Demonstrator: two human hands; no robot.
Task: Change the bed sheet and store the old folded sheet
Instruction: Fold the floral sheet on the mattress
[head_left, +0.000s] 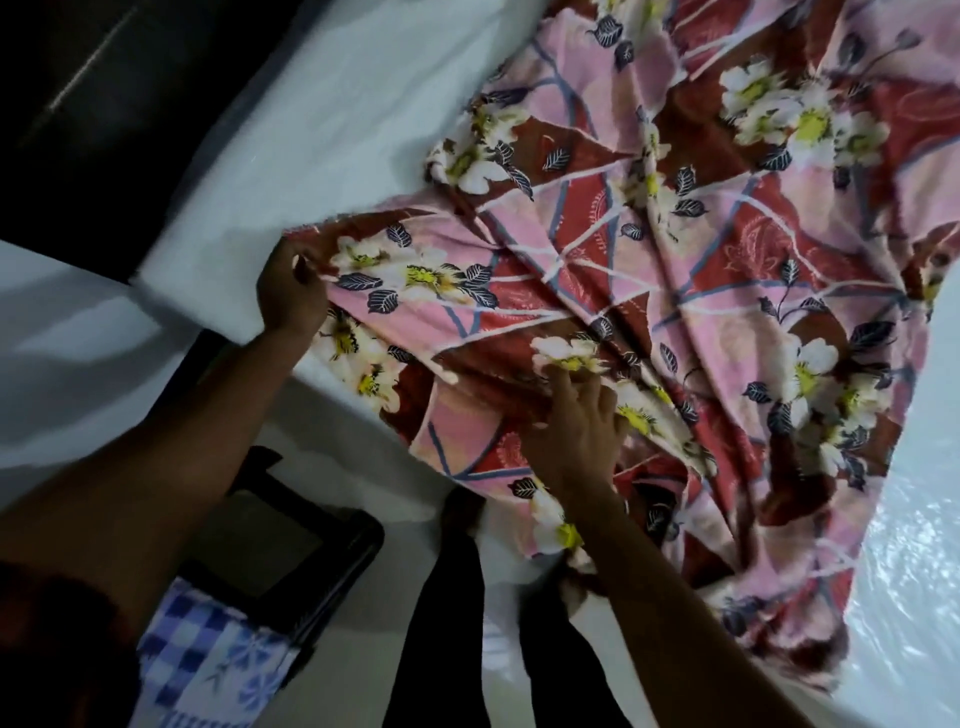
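The sheet (649, 270), pink and red with white flowers, lay crumpled across the mattress (337, 130), covering its middle and right part. The left hand (291, 293) held the sheet's left edge. Its fingers were curled together and clamped on the fabric where that edge came to a point. The right hand (576, 431) lay on the sheet near its lower edge, with the fingers slightly apart and nearly straight. Their tips pressed into a bunched fold; whether they pinched it could not be told.

Between the two hands the sheet's edge ran slack, in soft folds, and draped over the mattress's near side. Left of the sheet, bare white mattress lay open as far as its own edge and corner. To the right, a shiny pale surface (909, 571) showed just beside the sheet's ragged border.

Beyond the mattress, at upper left, stood something dark (78, 104), too dim to make out. Below the mattress edge lay a pale floor (363, 675). On it were a black frame-like object (291, 551) and, touching it, a blue checked cloth (208, 654). A dark leg (447, 597) stood between the arms.
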